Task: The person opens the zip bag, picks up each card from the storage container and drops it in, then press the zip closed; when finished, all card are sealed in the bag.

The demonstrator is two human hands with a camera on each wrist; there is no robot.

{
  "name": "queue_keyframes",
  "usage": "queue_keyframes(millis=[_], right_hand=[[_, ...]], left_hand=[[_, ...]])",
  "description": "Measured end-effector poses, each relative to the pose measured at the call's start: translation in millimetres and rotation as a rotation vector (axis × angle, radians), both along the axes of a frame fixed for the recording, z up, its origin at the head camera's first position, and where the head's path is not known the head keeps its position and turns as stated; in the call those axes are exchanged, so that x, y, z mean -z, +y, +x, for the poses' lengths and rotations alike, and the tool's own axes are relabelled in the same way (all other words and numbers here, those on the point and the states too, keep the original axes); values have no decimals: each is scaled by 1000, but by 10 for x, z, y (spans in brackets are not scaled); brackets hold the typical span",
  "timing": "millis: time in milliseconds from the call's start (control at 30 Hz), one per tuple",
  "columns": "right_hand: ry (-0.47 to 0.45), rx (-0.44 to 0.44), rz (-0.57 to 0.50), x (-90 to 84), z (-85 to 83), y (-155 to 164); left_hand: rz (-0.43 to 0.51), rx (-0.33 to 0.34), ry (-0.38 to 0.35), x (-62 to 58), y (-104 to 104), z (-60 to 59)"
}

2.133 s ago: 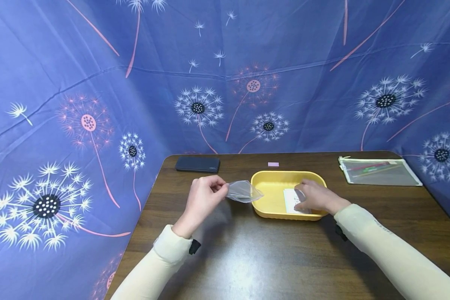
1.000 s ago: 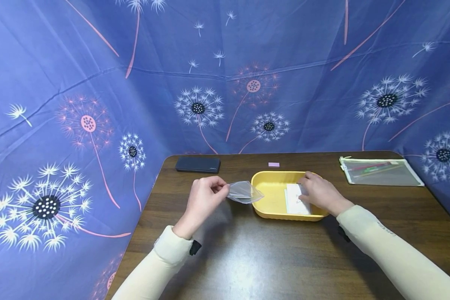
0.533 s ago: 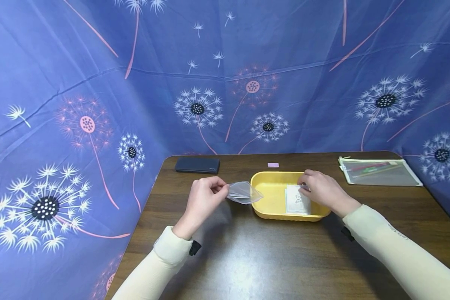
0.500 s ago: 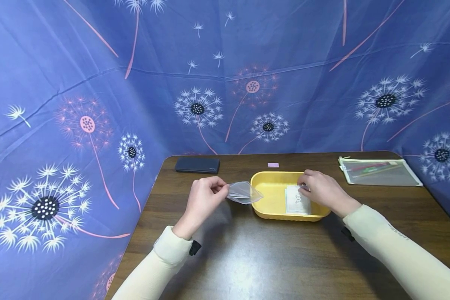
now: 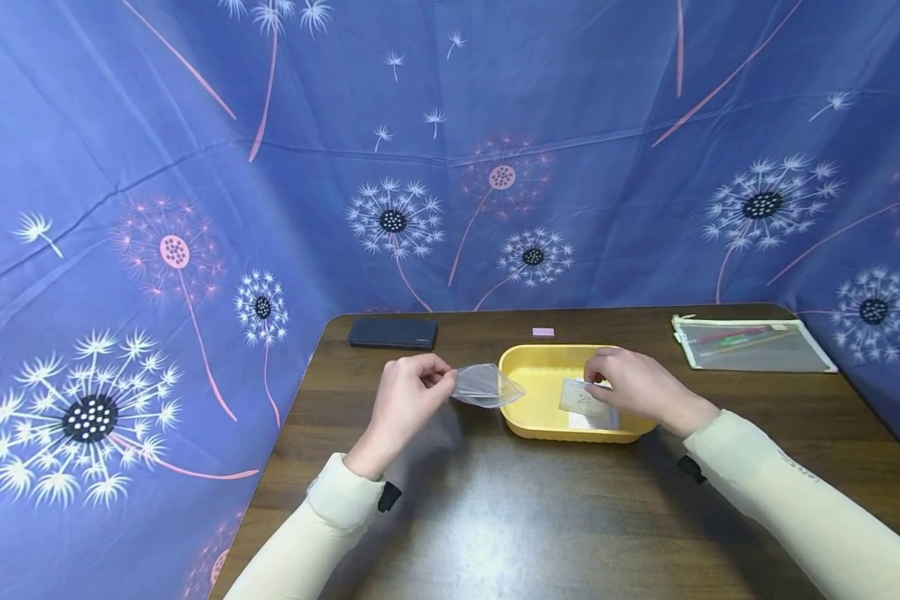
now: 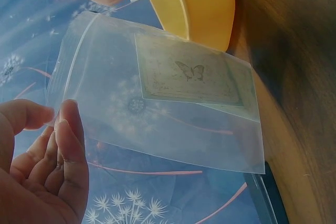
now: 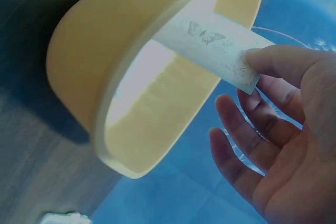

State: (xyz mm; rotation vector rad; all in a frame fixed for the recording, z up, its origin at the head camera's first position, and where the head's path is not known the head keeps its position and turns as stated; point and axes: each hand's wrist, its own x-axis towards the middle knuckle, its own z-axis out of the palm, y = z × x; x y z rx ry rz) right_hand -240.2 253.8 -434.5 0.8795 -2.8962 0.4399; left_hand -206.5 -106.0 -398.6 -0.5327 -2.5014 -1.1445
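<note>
My left hand [image 5: 407,402] pinches the rim of a clear zip bag [image 5: 486,386] held above the table, just left of the yellow tray [image 5: 534,421]. In the left wrist view the clear zip bag [image 6: 157,98] holds a card with a butterfly drawing [image 6: 190,77]. My right hand [image 5: 630,385] is over the tray and pinches a white butterfly card [image 5: 583,398] lifted off other cards [image 5: 600,419] lying in the tray. The right wrist view shows the thumb [image 7: 286,61] on that butterfly card [image 7: 210,43] above the yellow tray [image 7: 84,61].
A dark flat case [image 5: 392,333] lies at the back left of the wooden table [image 5: 540,517]. A small pink piece [image 5: 543,332] lies behind the tray. A mesh zip pouch with pens [image 5: 750,343] lies at the back right. Blue dandelion cloth surrounds the table.
My right hand moved from the stack's near end to its far edge, took hold of the top card and lifted it leftward. The left hand and bag stayed still.
</note>
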Motion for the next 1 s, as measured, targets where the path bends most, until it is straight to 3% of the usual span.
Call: queue_keyframes(millis=[167,400,1000], right_hand=[[-4,1,-21,-54,27,-46],[57,30,-50,-151,74,-128],[374,4,-217,-653,248,-285]], left_hand=[[4,-2,-2,13,-10,-1],[8,1,-9,33,-16,-5],[7,7,3,16,-29,-18]])
